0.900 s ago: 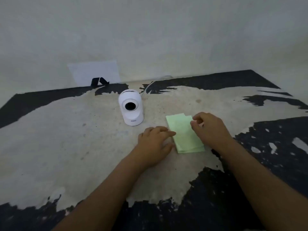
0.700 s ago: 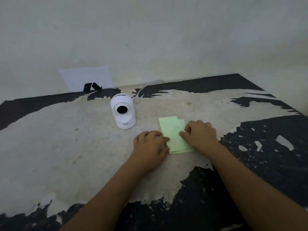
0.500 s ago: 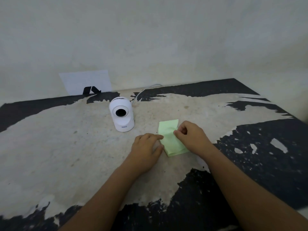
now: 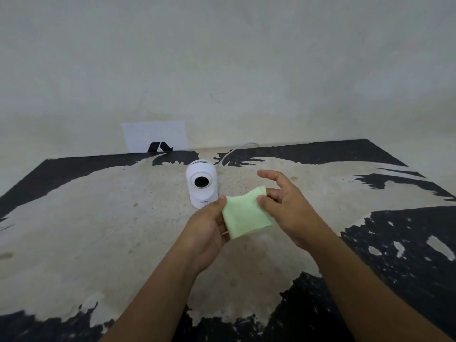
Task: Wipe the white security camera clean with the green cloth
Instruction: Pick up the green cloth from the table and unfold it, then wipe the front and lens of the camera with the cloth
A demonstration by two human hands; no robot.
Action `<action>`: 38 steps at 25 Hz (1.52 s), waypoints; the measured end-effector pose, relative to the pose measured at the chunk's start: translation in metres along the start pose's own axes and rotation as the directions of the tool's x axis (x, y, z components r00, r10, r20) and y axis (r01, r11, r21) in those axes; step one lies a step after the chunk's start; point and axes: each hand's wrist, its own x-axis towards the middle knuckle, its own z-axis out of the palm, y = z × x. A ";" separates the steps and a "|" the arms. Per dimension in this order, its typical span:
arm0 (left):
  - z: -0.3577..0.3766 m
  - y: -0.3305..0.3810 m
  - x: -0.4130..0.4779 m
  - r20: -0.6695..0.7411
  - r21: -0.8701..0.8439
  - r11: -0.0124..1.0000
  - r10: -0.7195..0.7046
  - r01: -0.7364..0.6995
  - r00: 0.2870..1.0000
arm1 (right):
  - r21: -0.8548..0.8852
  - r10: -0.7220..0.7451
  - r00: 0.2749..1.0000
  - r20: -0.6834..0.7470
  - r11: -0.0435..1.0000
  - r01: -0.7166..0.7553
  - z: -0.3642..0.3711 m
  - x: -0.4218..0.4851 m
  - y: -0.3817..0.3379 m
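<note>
The white security camera (image 4: 201, 183) stands upright on the worn table (image 4: 98, 230), its dark round lens facing me. Just in front of it and to its right, the folded green cloth (image 4: 245, 215) is held up off the table between both hands. My left hand (image 4: 208, 227) grips the cloth's left edge, thumb on top. My right hand (image 4: 287, 206) pinches the cloth's upper right corner with thumb and a finger, while its other fingers are spread. The cloth's lower left part lies behind my left palm.
A white cable (image 4: 234, 150) runs from behind the camera to the table's far edge. A white paper sheet (image 4: 155, 135) leans on the wall, with a small black object (image 4: 160, 146) in front of it. The tabletop is peeling black over beige.
Both hands have lifted the green cloth off the table and raised it toward the camera. The head view has shifted, so the camera sits closer to centre.
</note>
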 end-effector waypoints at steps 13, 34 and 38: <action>-0.022 0.007 -0.010 -0.020 0.028 0.999 -0.028 0.028 0.999 | 0.020 -0.024 0.998 -0.050 1.000 0.025 0.035 0.002 0.016; -0.039 0.043 -0.035 0.252 0.839 0.283 0.554 -0.464 0.794 | -0.115 -0.124 0.988 0.093 0.984 0.134 0.032 0.005 -0.006; -0.029 0.055 -0.026 0.267 0.811 0.315 0.549 -0.492 0.792 | 0.302 0.024 0.969 0.246 0.948 -0.100 0.038 0.011 -0.002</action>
